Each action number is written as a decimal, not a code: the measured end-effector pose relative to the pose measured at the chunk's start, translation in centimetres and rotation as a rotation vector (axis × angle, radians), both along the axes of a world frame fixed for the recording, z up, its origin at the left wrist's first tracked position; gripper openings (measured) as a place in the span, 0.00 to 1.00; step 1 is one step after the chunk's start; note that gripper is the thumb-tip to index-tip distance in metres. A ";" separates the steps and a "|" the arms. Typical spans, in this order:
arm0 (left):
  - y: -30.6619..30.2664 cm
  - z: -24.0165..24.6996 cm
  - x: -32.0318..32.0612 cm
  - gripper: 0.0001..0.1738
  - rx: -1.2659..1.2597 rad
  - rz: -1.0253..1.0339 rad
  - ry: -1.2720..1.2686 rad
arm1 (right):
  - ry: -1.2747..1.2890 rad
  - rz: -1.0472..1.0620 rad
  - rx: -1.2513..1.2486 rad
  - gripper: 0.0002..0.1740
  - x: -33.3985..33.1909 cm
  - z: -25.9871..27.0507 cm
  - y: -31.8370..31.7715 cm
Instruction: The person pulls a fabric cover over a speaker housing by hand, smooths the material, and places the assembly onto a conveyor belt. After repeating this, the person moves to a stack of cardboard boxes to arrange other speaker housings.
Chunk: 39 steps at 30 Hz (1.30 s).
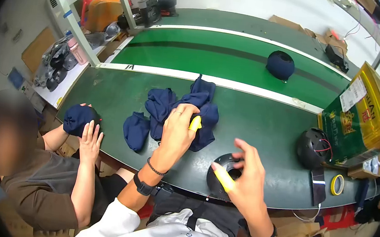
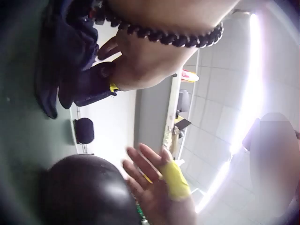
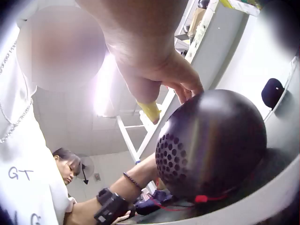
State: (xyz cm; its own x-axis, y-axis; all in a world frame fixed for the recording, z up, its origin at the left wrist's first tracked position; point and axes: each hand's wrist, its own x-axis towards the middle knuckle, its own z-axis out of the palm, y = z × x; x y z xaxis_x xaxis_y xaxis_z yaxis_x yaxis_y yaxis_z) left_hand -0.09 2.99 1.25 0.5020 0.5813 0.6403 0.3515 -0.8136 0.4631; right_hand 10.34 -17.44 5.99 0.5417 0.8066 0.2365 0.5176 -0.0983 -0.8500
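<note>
My left hand (image 1: 178,131) is over a pile of navy cloth covers (image 1: 158,108) on the green table. Its fingers and yellow-taped thumb pinch a navy cloth cover (image 2: 93,84), seen close up in the left wrist view. A smaller folded navy piece (image 1: 135,131) lies just left of the pile. My right hand (image 1: 249,181), also with yellow tape on its thumb, hovers with spread fingers at a round black shell (image 1: 214,182) near the table's front edge. In the right wrist view the shell (image 3: 220,140) shows a patch of holes and a red wire; fingertips overlap its top.
At left, another person holds a navy-covered round piece (image 1: 78,120). Beyond the white rail, a navy-covered ball (image 1: 280,65) sits on the green belt (image 1: 198,49). To the right are a second black shell (image 1: 310,148), a green-yellow carton (image 1: 358,119), a tape roll (image 1: 337,185) and a dark flat device (image 1: 318,187).
</note>
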 end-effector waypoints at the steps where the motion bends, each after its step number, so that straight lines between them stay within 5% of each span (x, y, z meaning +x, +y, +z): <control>1: -1.0 1.3 0.0 0.14 0.000 -0.006 -0.005 | -0.005 -0.006 0.000 0.41 -0.1 -0.1 0.9; 3: -3.1 4.2 -0.1 0.12 -0.281 -0.065 0.018 | -0.186 -0.027 0.044 0.43 0.0 -0.8 2.5; 4: -2.9 4.5 0.0 0.10 -0.192 -0.098 -0.018 | -0.172 -0.018 0.032 0.44 -0.1 -0.4 2.5; 7: -4.9 6.4 -0.1 0.13 -0.394 -0.296 -0.141 | 0.022 -0.040 0.213 0.16 0.6 -0.5 4.0; 8: -5.2 7.2 -0.4 0.15 -0.604 -0.391 -0.132 | -0.091 -0.087 0.107 0.08 1.1 0.4 3.3; 13: -4.6 6.7 -0.8 0.15 -0.680 -0.417 0.019 | 0.418 0.001 0.258 0.09 3.9 -0.8 1.5; 16: -4.4 4.1 -0.4 0.11 -0.818 -0.532 -0.213 | 0.599 0.067 0.394 0.10 4.2 -1.9 1.0; 17: -4.7 3.4 -0.2 0.11 -0.817 -0.535 -0.214 | 0.869 0.117 0.455 0.12 3.8 -1.1 0.6; 18: -5.3 3.0 0.2 0.12 -0.985 -0.578 -0.348 | 1.142 0.168 0.512 0.14 3.5 -0.8 0.3; 20: -6.1 3.1 0.1 0.15 -1.386 -0.643 -0.546 | 1.239 0.173 0.545 0.16 3.7 -1.3 -0.2; 25: -6.6 2.5 -0.5 0.19 -1.800 -0.964 -0.733 | 1.556 0.304 0.685 0.19 2.9 -3.4 -1.5; 28: -8.7 0.8 -0.1 0.20 -2.038 -1.318 -0.910 | 1.409 0.406 0.965 0.23 0.3 -5.4 -2.3; 29: -9.2 -0.1 -0.2 0.21 -2.113 -1.323 -0.893 | 1.563 0.471 1.012 0.24 -0.2 -5.4 -2.5; 30: -10.6 1.7 -0.9 0.21 -1.717 -1.021 -0.626 | 1.720 0.529 1.054 0.24 -0.8 -4.8 -2.6; 32: -11.3 3.3 -1.1 0.20 -1.301 -0.738 -0.385 | 1.700 0.420 1.048 0.24 -2.1 -1.1 -3.1; 35: -8.9 0.6 -0.9 0.20 -1.813 -1.222 -0.649 | 1.768 0.390 0.988 0.25 -1.5 -3.9 -5.0; 37: -8.0 -0.9 -1.4 0.21 -2.048 -1.267 -0.840 | 1.888 0.372 0.880 0.26 -0.8 -3.1 -6.3; 38: -7.9 -1.3 -2.1 0.21 -2.110 -1.236 -0.900 | 1.465 0.408 0.641 0.27 0.3 -3.9 -6.3; 39: -8.2 -0.1 -2.8 0.21 -2.115 -1.229 -0.899 | 1.323 0.416 0.554 0.26 0.6 -3.8 -6.4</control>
State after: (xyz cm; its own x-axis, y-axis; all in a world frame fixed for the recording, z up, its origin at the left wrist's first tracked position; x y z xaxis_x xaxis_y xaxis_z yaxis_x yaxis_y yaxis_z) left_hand -2.87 -5.25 1.15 0.9689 0.2284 0.0948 -0.2431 0.9500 0.1959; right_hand 10.96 -23.89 2.18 0.3625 0.9276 0.0902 -0.7285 0.3424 -0.5934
